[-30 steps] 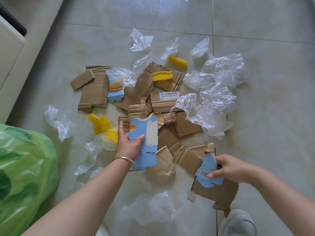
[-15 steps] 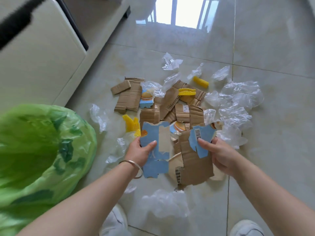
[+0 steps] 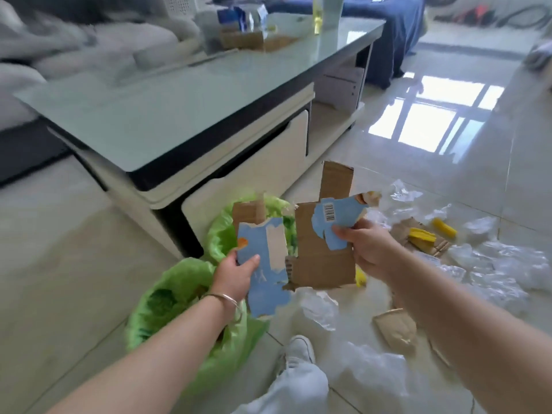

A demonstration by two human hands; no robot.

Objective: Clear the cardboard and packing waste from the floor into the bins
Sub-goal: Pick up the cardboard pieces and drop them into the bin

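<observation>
Cardboard pieces in both raised hands

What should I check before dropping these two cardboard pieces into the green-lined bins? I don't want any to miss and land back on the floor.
1. Left hand grips the blue-printed cardboard piece: ok.
2. Right hand grips the barcode cardboard piece: ok.
3. Near bin mouth open: ok.
4. Far bin mouth open: ok, though partly hidden by the cardboard.
5. Pieces directly above a bin opening: cannot tell; the barcode piece seems to the right of both.
6. Room left inside the bins: cannot tell.
</observation>
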